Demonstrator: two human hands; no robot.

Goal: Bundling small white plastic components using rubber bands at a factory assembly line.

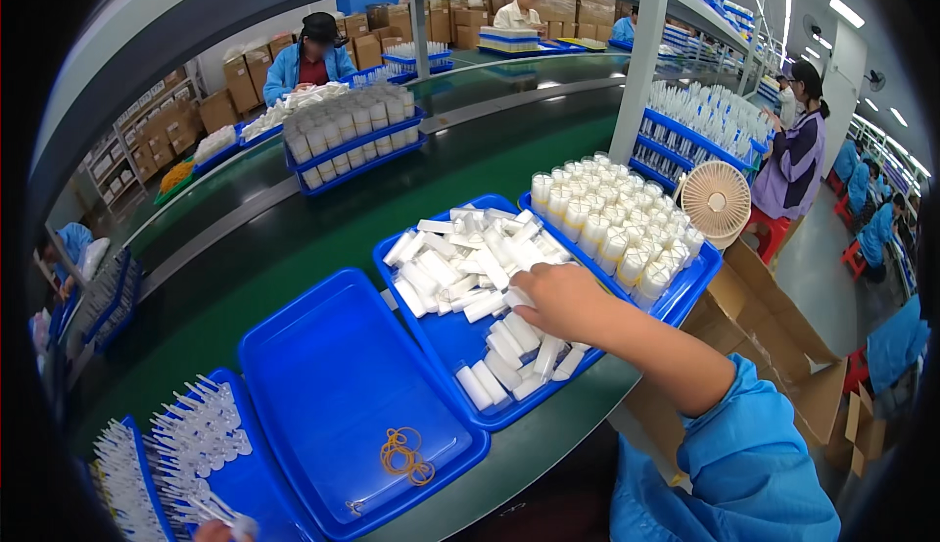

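My right hand reaches into a blue plastic tray heaped with white cylindrical pieces, some in transparent sleeves. Its thumb and fingers close around one white cylinder above the pile. At the bottom left edge, only the fingertips of my left hand show. They pinch a white plastic part with a thin stem, over a tray of similar stemmed parts. Between the two hands lies another blue tray, with tangled yellow-brown rubber bands near its front end.
Right of the heap, a blue tray holds rubber-banded bundles of white tubes. A beige fan stands beside it. A metal post rises behind. Beyond the green conveyor belt, a co-worker sits by stacked trays.
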